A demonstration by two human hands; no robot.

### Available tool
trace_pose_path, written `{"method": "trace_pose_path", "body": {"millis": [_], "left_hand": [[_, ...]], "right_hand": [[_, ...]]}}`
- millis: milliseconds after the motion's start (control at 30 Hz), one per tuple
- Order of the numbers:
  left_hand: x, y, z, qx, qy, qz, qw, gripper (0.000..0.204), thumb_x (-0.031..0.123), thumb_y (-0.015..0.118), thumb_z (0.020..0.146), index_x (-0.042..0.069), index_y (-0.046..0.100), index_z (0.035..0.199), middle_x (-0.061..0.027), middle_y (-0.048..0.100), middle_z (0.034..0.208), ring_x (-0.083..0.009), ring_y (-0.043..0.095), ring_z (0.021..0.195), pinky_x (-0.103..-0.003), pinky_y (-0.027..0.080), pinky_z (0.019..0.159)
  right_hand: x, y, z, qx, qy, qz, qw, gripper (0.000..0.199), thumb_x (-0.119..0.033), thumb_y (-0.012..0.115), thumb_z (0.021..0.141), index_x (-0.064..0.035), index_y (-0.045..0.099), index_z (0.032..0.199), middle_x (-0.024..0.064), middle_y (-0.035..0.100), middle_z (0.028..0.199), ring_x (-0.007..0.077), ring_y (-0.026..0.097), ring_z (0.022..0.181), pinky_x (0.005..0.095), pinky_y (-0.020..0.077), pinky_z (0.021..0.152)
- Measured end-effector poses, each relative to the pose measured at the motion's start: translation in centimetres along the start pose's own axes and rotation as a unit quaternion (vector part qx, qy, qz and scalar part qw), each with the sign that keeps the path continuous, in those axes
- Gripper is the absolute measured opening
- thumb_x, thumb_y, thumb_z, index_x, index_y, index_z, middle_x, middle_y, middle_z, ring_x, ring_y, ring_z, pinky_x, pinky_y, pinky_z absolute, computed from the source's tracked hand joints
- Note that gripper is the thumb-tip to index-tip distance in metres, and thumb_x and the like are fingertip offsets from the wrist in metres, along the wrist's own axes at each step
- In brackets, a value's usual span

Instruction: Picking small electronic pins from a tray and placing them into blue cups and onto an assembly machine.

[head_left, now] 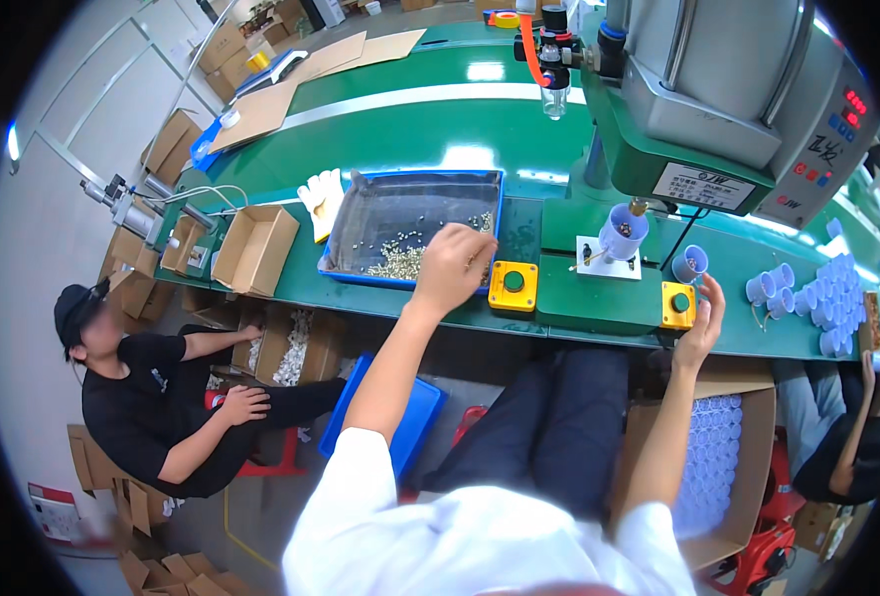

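My left hand [450, 268] is above the right end of a blue-rimmed tray [339, 266]. Its fingers are pressed together in a pinch; what they hold, if anything, is too small to make out. Small brass-coloured metal pieces [397, 260] lie scattered in the tray. My right hand [700, 326] is at the bench edge, fingers apart, beside a pale purple plastic cup [690, 263] with small pieces inside; whether a fingertip touches the cup I cannot tell. Another purple cup [621, 236] sits on the press plate [597, 266], beneath the press head.
Yellow boxes with green push buttons [513, 286] [678, 304] flank the press base [599, 306]. The green press [678, 174] overhangs it. Several cups [827, 298] stand at right. A carton of cups [713, 447] is beside my legs. One person [152, 397] sits left, another right.
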State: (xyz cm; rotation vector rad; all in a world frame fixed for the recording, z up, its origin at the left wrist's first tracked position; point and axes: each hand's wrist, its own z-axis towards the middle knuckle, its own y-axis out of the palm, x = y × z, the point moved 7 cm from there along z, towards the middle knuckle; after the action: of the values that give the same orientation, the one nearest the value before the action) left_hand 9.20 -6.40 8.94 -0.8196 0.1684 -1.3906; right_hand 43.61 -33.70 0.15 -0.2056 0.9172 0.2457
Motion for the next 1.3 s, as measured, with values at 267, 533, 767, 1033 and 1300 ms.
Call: {"method": "trace_pose_path", "body": {"millis": [267,533,767,1033,1300], "left_hand": [[-6.0,3.0,-1.6,-0.086,-0.231,-0.126,0.961,0.019,0.013,0.076,0.095,0.002,0.080,0.111,-0.0146,0.080,0.101,-0.0228,0.076,0.083,-0.033,0.059,0.076],[-5.4,3.0,-1.5,-0.108,-0.233,-0.126,0.958,0.019,0.010,0.077,0.094,0.001,0.080,0.110,-0.0155,0.080,0.102,-0.0248,0.077,0.086,-0.034,0.059,0.080],[-5.5,2.6,-2.1,-0.124,-0.241,-0.123,0.955,0.021,0.010,0.077,0.093,0.001,0.080,0.111,-0.0165,0.080,0.102,-0.0262,0.077,0.087,-0.035,0.060,0.080],[-5.1,3.3,-1.2,-0.076,-0.222,-0.181,0.955,0.017,0.010,0.078,0.094,-0.003,0.080,0.105,-0.0156,0.081,0.099,-0.0196,0.078,0.091,-0.034,0.059,0.082],[6.0,5.8,10.4,-0.121,-0.046,-0.165,0.978,0.015,0.013,0.081,0.093,0.002,0.082,0.103,-0.0057,0.072,0.085,-0.0131,0.063,0.077,-0.030,0.050,0.070]], "right_hand": [[-0.7,1.8,0.1,-0.120,0.027,-0.030,0.992,0.037,-0.024,0.049,0.112,0.0040,0.067,0.128,0.0148,0.073,0.123,0.0263,0.066,0.119,0.0378,0.0474,0.107],[-0.1,1.5,0.0,-0.108,0.027,-0.036,0.993,0.037,-0.026,0.049,0.113,0.0044,0.068,0.125,0.0139,0.073,0.122,0.0261,0.067,0.118,0.0375,0.0477,0.107],[-0.4,1.7,-0.4,-0.114,0.023,-0.035,0.993,0.039,-0.026,0.049,0.113,0.0048,0.068,0.129,0.0151,0.074,0.126,0.0270,0.067,0.122,0.0378,0.0470,0.109],[-0.5,0.8,0.2,-0.098,0.041,-0.021,0.994,0.041,-0.028,0.051,0.113,0.0037,0.069,0.131,0.0162,0.074,0.129,0.0259,0.067,0.122,0.0375,0.0487,0.107],[-0.7,1.8,0.6,-0.089,0.053,0.000,0.995,0.034,-0.024,0.058,0.108,0.0016,0.072,0.125,0.0157,0.076,0.119,0.0248,0.072,0.111,0.0339,0.0534,0.096]]}}
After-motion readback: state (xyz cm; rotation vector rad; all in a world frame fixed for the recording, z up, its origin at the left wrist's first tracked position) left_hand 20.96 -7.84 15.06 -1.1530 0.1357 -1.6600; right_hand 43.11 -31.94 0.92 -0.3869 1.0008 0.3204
